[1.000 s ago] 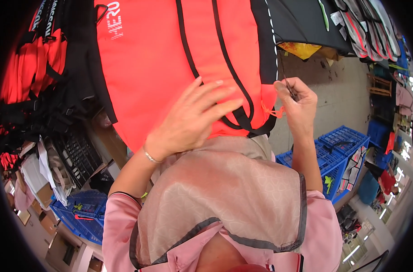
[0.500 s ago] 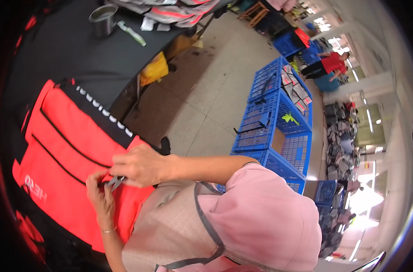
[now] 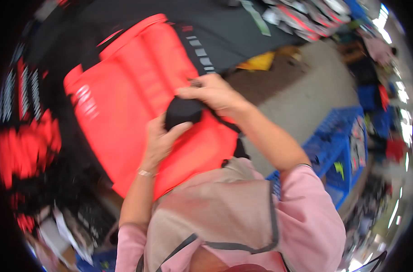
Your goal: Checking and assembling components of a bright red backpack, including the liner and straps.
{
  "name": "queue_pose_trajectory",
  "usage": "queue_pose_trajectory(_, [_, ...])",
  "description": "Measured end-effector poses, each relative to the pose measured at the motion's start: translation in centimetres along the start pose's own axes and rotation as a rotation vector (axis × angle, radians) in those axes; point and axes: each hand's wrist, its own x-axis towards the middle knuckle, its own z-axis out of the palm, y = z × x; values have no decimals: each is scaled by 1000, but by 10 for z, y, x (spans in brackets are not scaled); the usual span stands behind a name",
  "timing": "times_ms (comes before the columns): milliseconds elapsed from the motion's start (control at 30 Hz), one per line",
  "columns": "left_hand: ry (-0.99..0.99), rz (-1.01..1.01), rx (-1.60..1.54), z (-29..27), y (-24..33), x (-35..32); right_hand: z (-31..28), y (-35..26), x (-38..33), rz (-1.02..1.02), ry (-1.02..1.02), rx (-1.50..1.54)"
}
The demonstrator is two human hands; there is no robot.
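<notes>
The left hand (image 3: 160,140) is cupping a black fabric piece (image 3: 183,112) from below, fingers curled on it, while the right hand (image 3: 212,93) is pinching it from one o'clock. It is lying, seemingly attached, on the red-orange bag (image 3: 138,90) spread over the black table (image 3: 242,27).

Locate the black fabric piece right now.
Head view, centre: the black fabric piece lies against the red bag, gripped between the left hand below and right hand above.

Smooth matt orange cloth bag (image 3: 138,113), black woven trim, blue plastic crates (image 3: 338,149)
</notes>
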Motion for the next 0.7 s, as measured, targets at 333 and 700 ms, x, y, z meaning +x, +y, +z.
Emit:
queue_pose_trajectory(333, [-4,81,-117,2,-7,-3,-1,-19,-11,51,-1,-133])
queue_pose_trajectory(700, [136,449,693,-72,14,10,-28,-48,-51,7,-186,-279])
